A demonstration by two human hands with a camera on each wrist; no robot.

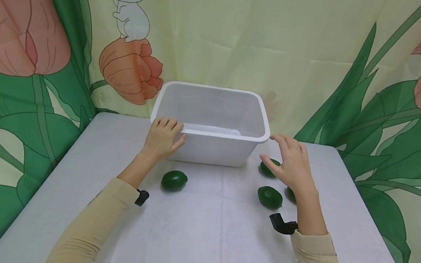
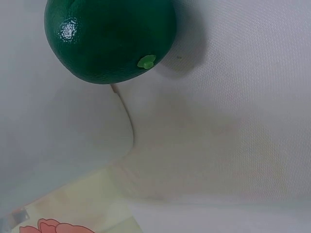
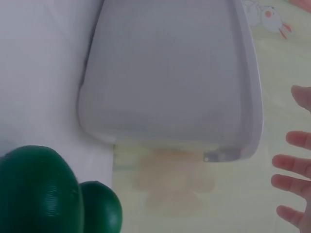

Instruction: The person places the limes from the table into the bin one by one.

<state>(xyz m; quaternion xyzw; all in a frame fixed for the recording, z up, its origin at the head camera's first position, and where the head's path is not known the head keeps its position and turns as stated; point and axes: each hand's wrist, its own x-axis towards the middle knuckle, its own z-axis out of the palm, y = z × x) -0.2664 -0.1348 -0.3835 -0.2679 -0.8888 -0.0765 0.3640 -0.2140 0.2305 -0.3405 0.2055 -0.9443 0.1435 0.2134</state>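
A white plastic bin [image 1: 212,148] stands at the back of the table, its open top facing up. My left hand [image 1: 162,137] is at the bin's front left corner, fingers over the rim and thumb in front of the wall. My right hand [image 1: 289,161], its fingers spread, is just off the front right corner and holds nothing; its fingertips [image 3: 286,162] show beside the bin in the right wrist view. One green lime [image 1: 174,180] lies below my left hand. Three more limes lie near my right hand: one lime [image 1: 270,197] in front, two partly hidden by the hand.
A white cloth covers the table [image 1: 201,231]. Behind the bin hangs a curtain [image 1: 277,49] printed with tulips and a white animal. Black wrist mounts [image 1: 283,224] stick out from both forearms.
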